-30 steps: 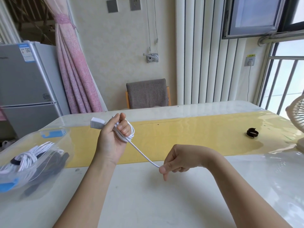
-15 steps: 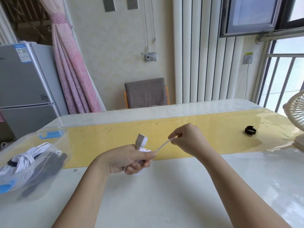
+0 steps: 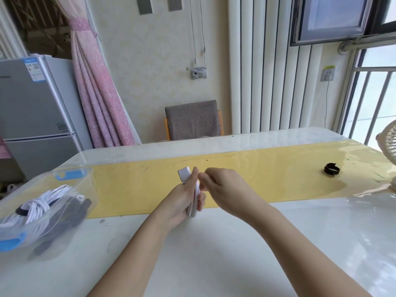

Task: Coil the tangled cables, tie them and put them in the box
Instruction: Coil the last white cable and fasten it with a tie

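between the two hands the white cable (image 3: 194, 195) sits coiled, left hand (image 3: 182, 202) clamped round it, right hand (image 3: 222, 189) pinching its top. far left of the grip, the box (image 3: 70, 174) holds a tied bundle (image 3: 40, 205); well right lies a black tie (image 3: 331, 168). tying and boxing remain.

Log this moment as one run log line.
left hand: holds coiled white cable | right hand: pinching cable end | black strap loop: untouched on table | clear plastic box: holds tied cable

Left hand (image 3: 182, 201) clenched upright; right hand (image 3: 222, 189) pinching at its fingertips, touching
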The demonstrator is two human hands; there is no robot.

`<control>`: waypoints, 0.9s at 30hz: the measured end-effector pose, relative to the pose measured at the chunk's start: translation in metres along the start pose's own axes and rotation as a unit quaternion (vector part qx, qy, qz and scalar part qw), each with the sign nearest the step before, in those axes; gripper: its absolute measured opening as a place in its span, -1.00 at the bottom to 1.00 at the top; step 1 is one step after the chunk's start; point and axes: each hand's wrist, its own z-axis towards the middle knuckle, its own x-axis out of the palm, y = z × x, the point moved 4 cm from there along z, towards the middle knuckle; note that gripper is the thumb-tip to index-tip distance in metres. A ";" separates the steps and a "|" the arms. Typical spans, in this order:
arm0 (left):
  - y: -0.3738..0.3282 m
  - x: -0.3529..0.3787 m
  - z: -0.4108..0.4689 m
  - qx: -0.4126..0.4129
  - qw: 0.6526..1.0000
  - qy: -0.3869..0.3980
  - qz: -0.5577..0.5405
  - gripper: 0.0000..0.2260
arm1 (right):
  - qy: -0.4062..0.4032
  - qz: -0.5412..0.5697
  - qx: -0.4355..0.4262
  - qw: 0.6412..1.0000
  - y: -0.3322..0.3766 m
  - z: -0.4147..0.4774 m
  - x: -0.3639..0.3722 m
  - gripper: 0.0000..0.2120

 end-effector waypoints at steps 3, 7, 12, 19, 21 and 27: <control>0.000 -0.004 0.005 -0.007 0.995 -0.012 -0.103 -0.56 | -0.010 -0.087 -0.073 0.993 0.008 -0.005 0.010 -0.68; -0.007 -0.006 0.004 0.023 0.977 -0.026 -0.210 -0.87 | 0.007 -0.102 -0.111 0.989 0.009 -0.008 0.016 -0.74; -0.012 -0.005 0.004 0.077 0.980 -0.035 -0.182 -0.77 | 0.055 -0.034 -0.017 0.998 0.006 -0.007 0.003 -0.61; -0.013 -0.018 0.003 -0.012 0.969 0.071 -0.236 -0.72 | -0.015 0.085 0.071 0.994 -0.023 0.006 -0.020 -0.74; -0.015 -0.013 -0.006 -0.059 0.946 0.165 -0.273 -0.61 | 0.095 0.248 0.072 0.961 -0.029 0.007 -0.014 -0.66; -0.013 0.004 -0.030 -0.060 0.919 0.332 -0.203 -0.65 | 0.238 0.402 0.016 0.884 -0.029 0.003 0.006 -0.62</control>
